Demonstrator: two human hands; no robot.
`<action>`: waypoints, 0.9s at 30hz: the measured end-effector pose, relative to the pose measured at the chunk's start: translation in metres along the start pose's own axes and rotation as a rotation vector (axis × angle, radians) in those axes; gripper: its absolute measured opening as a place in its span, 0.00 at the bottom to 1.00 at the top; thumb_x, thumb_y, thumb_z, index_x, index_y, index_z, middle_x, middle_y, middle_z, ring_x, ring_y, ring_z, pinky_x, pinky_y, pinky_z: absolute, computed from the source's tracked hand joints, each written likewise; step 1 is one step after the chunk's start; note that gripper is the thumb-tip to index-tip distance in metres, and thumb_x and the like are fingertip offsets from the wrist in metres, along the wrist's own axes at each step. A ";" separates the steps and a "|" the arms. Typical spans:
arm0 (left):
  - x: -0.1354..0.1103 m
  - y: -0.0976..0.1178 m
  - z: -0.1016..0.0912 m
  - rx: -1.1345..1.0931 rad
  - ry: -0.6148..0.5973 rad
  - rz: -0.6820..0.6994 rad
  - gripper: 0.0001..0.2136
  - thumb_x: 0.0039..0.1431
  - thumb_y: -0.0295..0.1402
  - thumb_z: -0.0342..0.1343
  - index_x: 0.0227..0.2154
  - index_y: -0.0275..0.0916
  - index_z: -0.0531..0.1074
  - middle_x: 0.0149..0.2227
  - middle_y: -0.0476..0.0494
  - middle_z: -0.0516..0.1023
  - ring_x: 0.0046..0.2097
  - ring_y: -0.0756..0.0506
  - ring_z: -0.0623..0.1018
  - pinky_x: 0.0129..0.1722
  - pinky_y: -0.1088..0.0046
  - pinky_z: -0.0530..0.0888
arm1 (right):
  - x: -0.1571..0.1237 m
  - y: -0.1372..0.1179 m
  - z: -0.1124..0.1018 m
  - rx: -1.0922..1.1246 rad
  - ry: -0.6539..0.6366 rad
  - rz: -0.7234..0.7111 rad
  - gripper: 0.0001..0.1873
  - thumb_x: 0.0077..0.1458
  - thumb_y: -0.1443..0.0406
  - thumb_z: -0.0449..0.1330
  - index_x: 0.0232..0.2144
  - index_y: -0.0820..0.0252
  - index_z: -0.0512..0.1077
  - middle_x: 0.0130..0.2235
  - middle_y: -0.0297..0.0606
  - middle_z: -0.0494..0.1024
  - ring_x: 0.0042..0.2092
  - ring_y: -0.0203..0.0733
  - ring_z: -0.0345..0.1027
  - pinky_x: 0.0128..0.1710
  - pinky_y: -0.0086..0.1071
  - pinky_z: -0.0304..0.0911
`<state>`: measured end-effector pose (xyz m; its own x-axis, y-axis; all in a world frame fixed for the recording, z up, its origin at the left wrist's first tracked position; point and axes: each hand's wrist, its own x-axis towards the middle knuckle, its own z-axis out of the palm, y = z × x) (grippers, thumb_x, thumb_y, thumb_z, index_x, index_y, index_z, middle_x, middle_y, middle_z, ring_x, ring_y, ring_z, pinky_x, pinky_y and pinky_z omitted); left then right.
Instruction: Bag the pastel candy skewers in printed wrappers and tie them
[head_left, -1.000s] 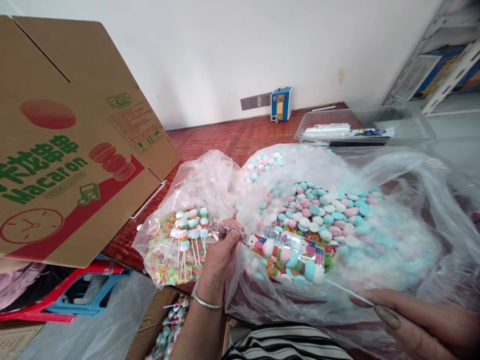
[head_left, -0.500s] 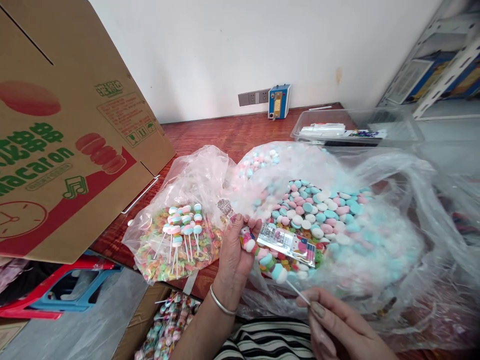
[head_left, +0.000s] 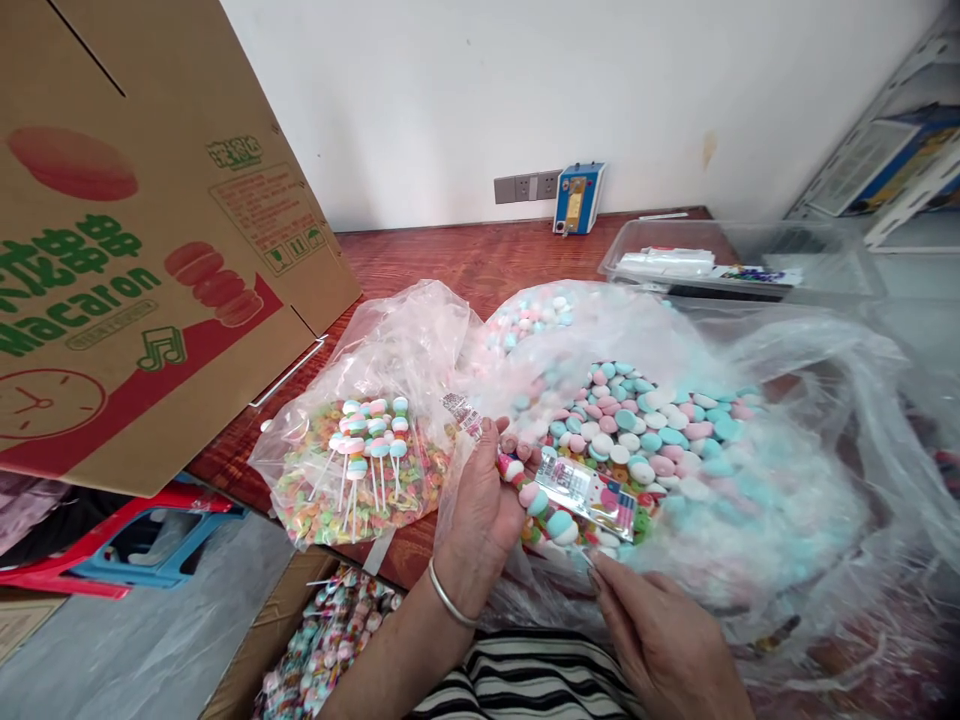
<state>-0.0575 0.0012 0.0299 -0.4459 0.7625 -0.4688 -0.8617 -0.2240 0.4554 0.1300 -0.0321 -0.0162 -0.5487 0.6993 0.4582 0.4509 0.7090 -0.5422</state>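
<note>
My left hand (head_left: 480, 515) is closed around the top of a narrow printed candy wrapper (head_left: 592, 495), which holds a stick of pink, white and blue candies (head_left: 546, 510). My right hand (head_left: 660, 640) pinches the lower end of that stick just below the wrapper. Both hands are over the front of a big clear bag of pastel round candies (head_left: 652, 440). To the left lies a smaller clear bag of coloured ring candies (head_left: 330, 490) with several finished candy sticks (head_left: 371, 445) resting on it.
A large tilted cardboard box marked Macaron (head_left: 150, 250) fills the left. A carton of wrapped candy sticks (head_left: 322, 650) sits below the table edge. A clear plastic tray (head_left: 720, 260) and a blue device (head_left: 576, 198) stand at the back of the wooden table (head_left: 465, 265). Stools (head_left: 120, 550) lie at lower left.
My right hand has slid up along the stick toward the wrapper, pushing the candies further into it. My left hand stays closed on the wrapper's top, and the wrapper has tilted nearer me.
</note>
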 end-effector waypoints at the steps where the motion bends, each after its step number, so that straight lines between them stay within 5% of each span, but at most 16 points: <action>1: -0.001 0.000 0.001 0.001 0.004 -0.002 0.09 0.61 0.37 0.58 0.38 0.35 0.70 0.23 0.54 0.66 0.24 0.54 0.69 0.34 0.73 0.76 | 0.002 0.002 0.000 -0.083 0.029 -0.081 0.11 0.62 0.66 0.54 0.44 0.59 0.74 0.27 0.37 0.80 0.25 0.41 0.71 0.28 0.32 0.64; 5: -0.004 0.000 0.006 0.019 0.058 0.000 0.10 0.61 0.39 0.58 0.37 0.35 0.71 0.24 0.52 0.67 0.24 0.53 0.70 0.31 0.72 0.76 | 0.007 0.005 0.001 -0.200 0.126 -0.244 0.14 0.62 0.71 0.54 0.48 0.61 0.72 0.24 0.32 0.78 0.23 0.37 0.68 0.33 0.32 0.63; 8: -0.006 0.001 0.008 -0.018 0.027 -0.043 0.10 0.62 0.39 0.55 0.35 0.36 0.71 0.23 0.52 0.65 0.24 0.52 0.70 0.29 0.73 0.75 | 0.005 0.005 0.002 -0.080 0.165 -0.141 0.11 0.63 0.68 0.55 0.45 0.62 0.73 0.26 0.35 0.79 0.25 0.38 0.70 0.33 0.32 0.64; 11: -0.008 0.001 0.008 -0.071 -0.069 -0.087 0.09 0.63 0.37 0.55 0.32 0.36 0.70 0.23 0.52 0.65 0.25 0.51 0.71 0.29 0.75 0.74 | 0.001 0.000 0.002 0.369 -0.049 0.297 0.14 0.64 0.58 0.53 0.40 0.60 0.74 0.25 0.36 0.77 0.24 0.38 0.69 0.24 0.29 0.62; 14: -0.009 0.002 0.008 -0.099 -0.133 -0.105 0.09 0.63 0.36 0.55 0.30 0.37 0.69 0.26 0.50 0.68 0.28 0.51 0.73 0.32 0.75 0.75 | 0.002 -0.011 0.002 0.961 -0.279 0.808 0.22 0.63 0.49 0.51 0.35 0.60 0.72 0.13 0.25 0.59 0.15 0.32 0.53 0.14 0.25 0.49; 17: -0.010 -0.002 0.009 -0.109 -0.175 -0.119 0.09 0.63 0.36 0.55 0.29 0.36 0.70 0.28 0.49 0.70 0.30 0.51 0.75 0.36 0.72 0.76 | 0.009 -0.019 0.005 1.287 -0.299 1.015 0.22 0.60 0.47 0.53 0.33 0.60 0.71 0.12 0.17 0.48 0.12 0.27 0.39 0.16 0.26 0.54; 19: -0.011 -0.008 0.008 -0.108 -0.180 -0.100 0.09 0.62 0.35 0.57 0.28 0.36 0.70 0.28 0.48 0.71 0.31 0.50 0.75 0.37 0.71 0.76 | 0.012 -0.019 0.009 1.247 -0.261 0.985 0.22 0.59 0.46 0.54 0.32 0.60 0.71 0.12 0.18 0.49 0.13 0.27 0.39 0.17 0.27 0.55; 24: -0.015 -0.022 0.004 -0.022 -0.158 -0.024 0.07 0.57 0.34 0.62 0.29 0.37 0.73 0.30 0.47 0.75 0.36 0.48 0.78 0.45 0.69 0.76 | 0.010 -0.004 0.012 0.548 0.018 0.519 0.17 0.56 0.51 0.60 0.34 0.59 0.76 0.25 0.38 0.75 0.27 0.41 0.68 0.27 0.30 0.63; 27: -0.011 -0.015 0.000 0.070 -0.241 -0.081 0.12 0.55 0.39 0.64 0.35 0.36 0.75 0.40 0.39 0.79 0.45 0.44 0.79 0.47 0.67 0.75 | 0.007 0.005 0.008 0.486 -0.031 0.440 0.15 0.61 0.55 0.56 0.36 0.58 0.75 0.28 0.38 0.77 0.29 0.41 0.69 0.29 0.30 0.63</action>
<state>-0.0397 -0.0041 0.0281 -0.2980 0.9009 -0.3156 -0.8697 -0.1200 0.4787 0.1228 -0.0247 -0.0209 -0.4088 0.9066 0.1043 0.2729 0.2305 -0.9340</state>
